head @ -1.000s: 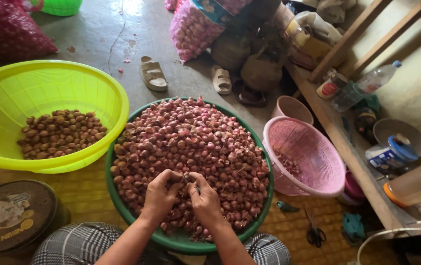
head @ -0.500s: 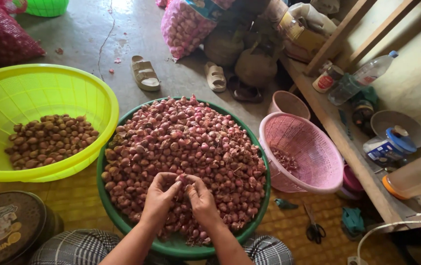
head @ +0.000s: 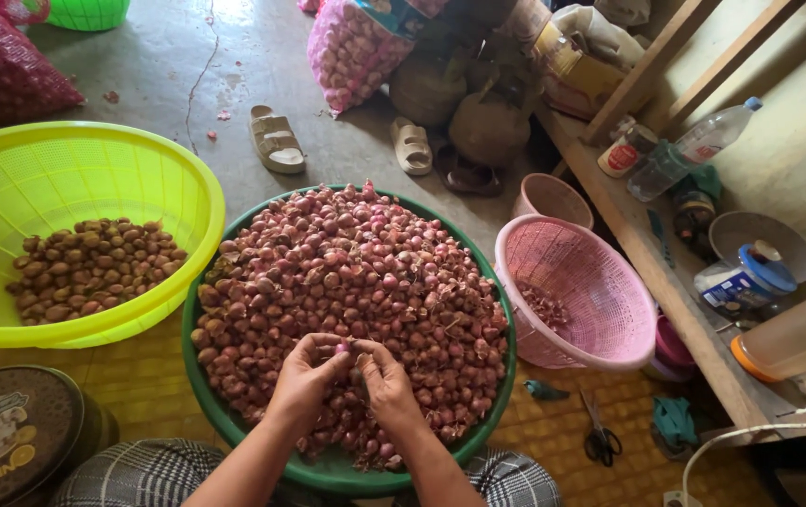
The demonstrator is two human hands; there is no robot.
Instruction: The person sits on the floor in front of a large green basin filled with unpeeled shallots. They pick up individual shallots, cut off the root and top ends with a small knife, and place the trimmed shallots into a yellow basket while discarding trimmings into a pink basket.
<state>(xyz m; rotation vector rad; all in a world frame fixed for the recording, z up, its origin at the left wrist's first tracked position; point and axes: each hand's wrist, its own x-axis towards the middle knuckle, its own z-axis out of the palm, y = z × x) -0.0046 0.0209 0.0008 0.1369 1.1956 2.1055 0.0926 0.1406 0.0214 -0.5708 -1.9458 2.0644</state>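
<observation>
Left hand: the left hand [head: 301, 377] is curled in over the heap, fingertips pinched onto one small shallot [head: 345, 348] between both hands.
Right hand: the right hand [head: 389, 383] meets it from the other side, fingers closed narrow on the same bulb; it looks like they're working at its skin or tip, though the bulb is mostly hidden.
Where the shallot is: held just above the near-middle of the shallot pile [head: 356, 282], which fills the green basin [head: 506, 376] to the brim.
How it should handle: by the look of it light, firm and round, with dry papery skin that flakes and slips; a fingertip pinch at the two ends seems the surest hold, as the smooth belly would likely roll away.
To the left: a yellow-green basket [head: 187, 188] touching the basin, with a smaller heap of brownish bulbs [head: 93, 268] inside.
To the right: a pink basket [head: 609, 291] tilted against the basin, a few scraps in its bottom.
Floor nearby: scissors [head: 598, 437] on the mat, a round tin [head: 18, 432] at the lower left, sandals [head: 276, 139] beyond the basin.
</observation>
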